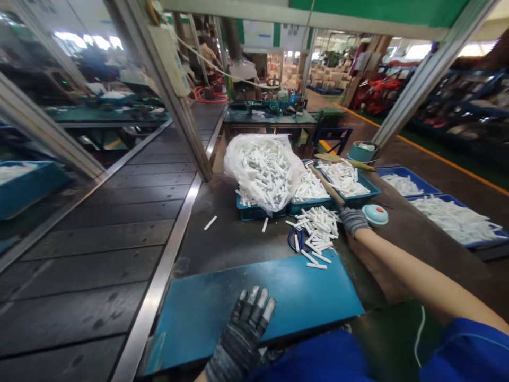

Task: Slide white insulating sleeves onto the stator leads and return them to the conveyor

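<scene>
We have our left hand [244,326] palm down over the near edge of the blue mat [310,292], its fingers straight and slightly parted, with hold of nothing that we can see. Our right hand [353,222] is out to the far right, fingers curled round the near end of a wooden handle [328,185], which slants away between two trays [252,213] of the row. The mat's left edge runs just beside the shiny metal rail [159,286] of the slatted conveyor [95,260]; its far right corner lies under the tip of a heap of white sticks [320,225]. Our open room is the middle of the mat, from the left fingertips to that heap. The sticks are short, slim and matt, tumbled at all angles around dark blue loops [292,241]. Beyond, a crinkled, see-through plastic bag [231,159] brims with more. Our gloves are grey striped knit, the left one whitish at the fingertips. Near the right hand sits a smooth, rounded pale-blue container [369,215] with an orange spot on top.
</scene>
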Action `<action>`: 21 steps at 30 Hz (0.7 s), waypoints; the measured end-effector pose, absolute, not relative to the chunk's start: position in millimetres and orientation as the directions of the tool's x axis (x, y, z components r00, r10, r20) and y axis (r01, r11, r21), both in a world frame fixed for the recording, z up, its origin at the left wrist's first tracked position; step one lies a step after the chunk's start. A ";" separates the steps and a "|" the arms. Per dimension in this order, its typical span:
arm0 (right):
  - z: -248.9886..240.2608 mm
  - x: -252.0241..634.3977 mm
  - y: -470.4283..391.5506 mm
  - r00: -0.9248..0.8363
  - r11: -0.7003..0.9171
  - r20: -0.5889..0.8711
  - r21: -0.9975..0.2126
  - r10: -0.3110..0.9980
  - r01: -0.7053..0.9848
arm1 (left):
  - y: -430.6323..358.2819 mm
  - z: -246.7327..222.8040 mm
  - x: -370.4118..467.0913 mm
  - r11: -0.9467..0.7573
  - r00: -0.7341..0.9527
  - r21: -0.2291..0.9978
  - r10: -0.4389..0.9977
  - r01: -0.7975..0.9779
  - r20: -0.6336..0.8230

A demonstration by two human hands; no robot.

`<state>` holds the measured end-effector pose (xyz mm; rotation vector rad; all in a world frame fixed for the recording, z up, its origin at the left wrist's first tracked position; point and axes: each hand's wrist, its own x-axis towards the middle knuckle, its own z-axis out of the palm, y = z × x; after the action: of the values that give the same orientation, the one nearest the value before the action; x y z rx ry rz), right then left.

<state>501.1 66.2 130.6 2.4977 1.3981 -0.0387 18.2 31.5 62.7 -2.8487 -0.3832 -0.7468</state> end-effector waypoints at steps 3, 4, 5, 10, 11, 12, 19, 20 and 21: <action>132.7 500.3 67.9 0.588 -0.530 -0.182 0.285 0.788 0.799 | 32.1 56.8 18.3 -0.954 0.848 -0.096 0.202 0.283 0.490; 132.8 499.5 68.2 0.592 -0.530 -0.187 0.294 0.784 0.795 | 32.0 56.1 18.1 -0.954 0.849 -0.098 0.203 0.284 0.489; 132.5 498.7 68.6 0.595 -0.530 -0.190 0.301 0.781 0.793 | 31.8 56.0 18.0 -0.953 0.849 -0.101 0.202 0.285 0.488; 130.8 496.4 70.6 0.613 -0.545 -0.198 0.308 0.765 0.780 | 31.4 58.7 17.5 -0.952 0.852 -0.099 0.210 0.290 0.480; 131.4 496.4 70.2 0.611 -0.544 -0.197 0.305 0.767 0.782 | 31.4 58.9 17.5 -0.952 0.851 -0.098 0.208 0.288 0.482; 132.4 496.5 69.5 0.606 -0.541 -0.196 0.301 0.771 0.785 | 31.5 58.8 17.6 -0.953 0.850 -0.097 0.206 0.287 0.485; 139.5 498.9 65.9 0.578 -0.519 -0.196 0.281 0.792 0.807 | 30.9 52.7 16.9 -0.950 0.855 -0.095 0.220 0.297 0.469; 139.1 499.3 66.4 0.579 -0.519 -0.200 0.284 0.791 0.806 | 30.8 52.0 16.5 -0.950 0.857 -0.096 0.222 0.298 0.465; 138.4 499.5 67.0 0.580 -0.518 -0.204 0.289 0.789 0.805 | 30.8 51.6 16.2 -0.949 0.859 -0.096 0.225 0.299 0.460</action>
<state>499.5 67.0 138.4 2.4628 1.2944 -0.0669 16.2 30.8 51.6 -2.8697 -0.4075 -0.6800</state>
